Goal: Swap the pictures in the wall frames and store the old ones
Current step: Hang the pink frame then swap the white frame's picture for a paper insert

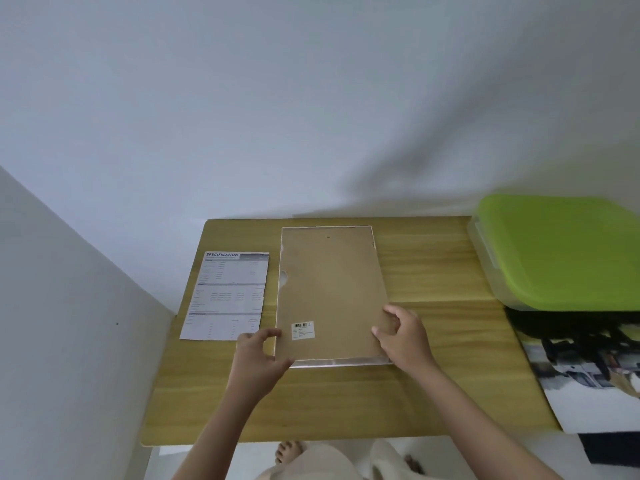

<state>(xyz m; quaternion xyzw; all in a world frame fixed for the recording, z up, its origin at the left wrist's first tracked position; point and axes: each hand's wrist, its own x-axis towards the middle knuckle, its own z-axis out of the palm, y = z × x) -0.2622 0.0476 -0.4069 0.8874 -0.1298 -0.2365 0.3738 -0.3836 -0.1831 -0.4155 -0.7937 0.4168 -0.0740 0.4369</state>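
A picture frame [330,289] lies face down in the middle of the wooden table [433,393], its brown backing board up, with a barcode sticker [303,330] near its lower left corner. My left hand [259,358] grips the frame's lower left corner, thumb and fingers curled round the edge. My right hand [405,337] holds the lower right corner, fingers curled onto the backing board. A printed sheet headed "SPECIFICATION" [228,296] lies flat to the left of the frame. A printed picture [588,379] lies at the table's right edge, partly hanging over it.
A clear plastic storage box with a green lid [561,251] stands at the back right of the table. White walls close in behind and to the left. My knees and a foot show below the table's front edge.
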